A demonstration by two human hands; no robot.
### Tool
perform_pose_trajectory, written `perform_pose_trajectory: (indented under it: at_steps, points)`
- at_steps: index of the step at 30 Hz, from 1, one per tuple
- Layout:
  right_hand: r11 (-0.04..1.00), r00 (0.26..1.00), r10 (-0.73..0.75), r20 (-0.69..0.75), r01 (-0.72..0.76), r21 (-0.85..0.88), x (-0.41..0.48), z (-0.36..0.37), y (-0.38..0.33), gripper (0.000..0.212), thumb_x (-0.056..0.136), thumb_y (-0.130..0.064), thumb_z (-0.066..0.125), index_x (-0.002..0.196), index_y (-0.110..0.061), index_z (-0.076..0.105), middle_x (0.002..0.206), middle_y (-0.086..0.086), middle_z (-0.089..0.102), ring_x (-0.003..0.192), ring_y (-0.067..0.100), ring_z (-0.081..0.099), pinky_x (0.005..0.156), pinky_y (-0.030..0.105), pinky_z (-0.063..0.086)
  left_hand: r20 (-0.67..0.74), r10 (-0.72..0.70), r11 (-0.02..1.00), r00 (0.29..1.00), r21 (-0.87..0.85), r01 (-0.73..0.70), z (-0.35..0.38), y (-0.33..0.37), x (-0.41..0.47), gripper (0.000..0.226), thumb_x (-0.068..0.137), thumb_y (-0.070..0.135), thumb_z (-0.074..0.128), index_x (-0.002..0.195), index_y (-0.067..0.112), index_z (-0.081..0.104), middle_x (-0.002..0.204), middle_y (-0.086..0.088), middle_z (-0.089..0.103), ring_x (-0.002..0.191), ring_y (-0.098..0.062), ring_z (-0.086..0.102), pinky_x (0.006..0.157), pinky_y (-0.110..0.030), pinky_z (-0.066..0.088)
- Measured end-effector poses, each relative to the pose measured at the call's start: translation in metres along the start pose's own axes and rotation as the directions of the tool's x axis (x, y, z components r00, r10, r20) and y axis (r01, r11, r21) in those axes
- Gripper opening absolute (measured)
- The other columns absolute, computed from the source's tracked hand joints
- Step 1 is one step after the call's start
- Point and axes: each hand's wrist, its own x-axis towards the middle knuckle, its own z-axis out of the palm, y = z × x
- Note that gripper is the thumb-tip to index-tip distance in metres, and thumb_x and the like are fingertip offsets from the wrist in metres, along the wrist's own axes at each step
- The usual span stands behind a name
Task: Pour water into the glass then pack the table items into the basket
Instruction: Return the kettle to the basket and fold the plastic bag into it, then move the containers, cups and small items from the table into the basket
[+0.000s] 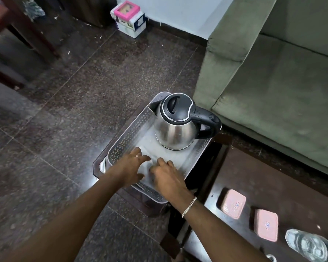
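A grey perforated basket point(128, 134) sits on a small dark stand beside the table. A steel kettle point(175, 127) with a black lid and handle stands upright in the basket's far half. My left hand point(133, 164) and my right hand point(168, 177) are both inside the near half, close together and blurred. The left hand's fingers are spread. The right hand's fingers curl down onto a pale patch on the basket floor; whether they grip anything is unclear. Two pink lidded boxes point(234, 204) point(266, 225) and a clear glass point(309, 244) stand on the dark table point(273, 176) at the lower right.
A green sofa point(273, 87) fills the right side, close behind the basket and table. A white box with a pink frame on top point(130, 19) sits by the far wall. Dark wooden furniture legs point(32, 35) stand at the upper left. Dark stone floor lies to the left.
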Motion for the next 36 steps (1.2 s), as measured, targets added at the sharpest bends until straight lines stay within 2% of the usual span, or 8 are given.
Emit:
perform_pose_trajectory:
  at_steps: [7, 13, 16, 18, 22, 25, 30, 36]
  points:
    - [1.000, 1.000, 0.019, -0.016, -0.019, -0.018, 0.001, 0.005, -0.003, 0.031, 0.090, -0.012, 0.064, 0.121, -0.018, 0.066, 0.130, 0.005, 0.047, 0.114, 0.034, 0.045, 0.090, 0.044, 0.053, -0.031, -0.027, 0.999, 0.999, 0.041, 0.028, 0.004, 0.001, 0.009, 0.079, 0.075, 0.025, 0.087, 0.147, 0.026, 0.053, 0.135, -0.010, 0.048, 0.118, -0.033, 0.062, 0.105, -0.041, 0.049]
    - [0.997, 0.998, 0.052, -0.023, -0.054, -0.051, -0.011, 0.002, -0.002, 0.038, 0.090, -0.001, 0.061, 0.124, -0.016, 0.063, 0.131, 0.007, 0.047, 0.116, 0.034, 0.049, 0.086, 0.043, 0.055, -0.031, -0.111, 0.992, 0.993, 0.051, 0.113, 0.006, 0.003, 0.009, 0.085, 0.075, 0.032, 0.087, 0.150, 0.029, 0.048, 0.142, -0.011, 0.045, 0.121, -0.037, 0.060, 0.107, -0.045, 0.049]
    - [0.994, 0.999, 0.044, -0.032, -0.047, -0.100, -0.020, -0.001, 0.000, 0.035, 0.092, 0.001, 0.057, 0.125, -0.011, 0.063, 0.131, 0.010, 0.051, 0.118, 0.034, 0.052, 0.092, 0.044, 0.052, -0.040, -0.122, 0.991, 0.992, 0.042, 0.124, 0.004, 0.008, 0.006, 0.088, 0.073, 0.030, 0.091, 0.151, 0.028, 0.048, 0.141, -0.012, 0.047, 0.119, -0.037, 0.062, 0.104, -0.047, 0.052]
    - [0.997, 0.997, 0.003, -0.079, -0.009, -0.074, -0.029, -0.007, 0.004, 0.036, 0.092, 0.000, 0.058, 0.125, -0.011, 0.062, 0.129, 0.010, 0.052, 0.116, 0.033, 0.052, 0.096, 0.044, 0.050, -0.062, -0.124, 0.991, 0.990, 0.033, 0.126, 0.001, 0.012, 0.001, 0.090, 0.073, 0.031, 0.092, 0.152, 0.028, 0.048, 0.142, -0.012, 0.048, 0.119, -0.036, 0.063, 0.103, -0.045, 0.052]
    - [0.989, 0.950, -0.075, -0.303, 0.110, 0.103, -0.065, -0.024, 0.032, 0.041, 0.087, -0.002, 0.063, 0.126, -0.013, 0.065, 0.118, 0.004, 0.058, 0.103, 0.026, 0.056, 0.094, 0.038, 0.052, -0.207, -0.076, 0.997, 0.975, 0.008, 0.080, -0.011, 0.030, -0.015, 0.083, 0.075, 0.038, 0.091, 0.147, 0.023, 0.052, 0.136, -0.010, 0.052, 0.115, -0.034, 0.062, 0.097, -0.042, 0.053]
    - [0.961, 0.912, 0.013, -0.410, 0.101, 0.256, -0.105, -0.039, 0.067, 0.039, 0.087, -0.010, 0.071, 0.125, -0.017, 0.067, 0.116, -0.002, 0.059, 0.103, 0.020, 0.058, 0.096, 0.030, 0.050, -0.277, 0.025, 1.000, 0.961, 0.016, -0.022, -0.018, 0.066, -0.029, 0.077, 0.076, 0.039, 0.090, 0.142, 0.020, 0.056, 0.134, -0.008, 0.054, 0.109, -0.032, 0.065, 0.091, -0.039, 0.052]
    - [0.936, 0.895, 0.165, -0.414, -0.010, 0.352, -0.174, -0.046, 0.141, 0.041, 0.086, -0.014, 0.076, 0.126, -0.018, 0.068, 0.119, -0.002, 0.060, 0.107, 0.022, 0.062, 0.095, 0.034, 0.052, -0.300, 0.213, 0.975, 0.930, -0.003, -0.224, -0.010, 0.146, -0.033, 0.063, 0.080, 0.030, 0.088, 0.134, 0.020, 0.058, 0.129, -0.001, 0.055, 0.096, -0.028, 0.068, 0.078, -0.034, 0.054]
    - [0.903, 0.875, 0.353, -0.330, -0.227, 0.365, -0.248, -0.032, 0.226, 0.054, 0.087, -0.017, 0.075, 0.139, -0.021, 0.059, 0.124, -0.006, 0.056, 0.110, 0.023, 0.063, 0.092, 0.038, 0.054, -0.218, 0.296, 0.955, 0.930, 0.040, -0.294, 0.039, 0.236, -0.008, 0.069, 0.080, 0.033, 0.084, 0.141, 0.017, 0.055, 0.133, -0.004, 0.051, 0.113, -0.032, 0.064, 0.093, -0.038, 0.054]
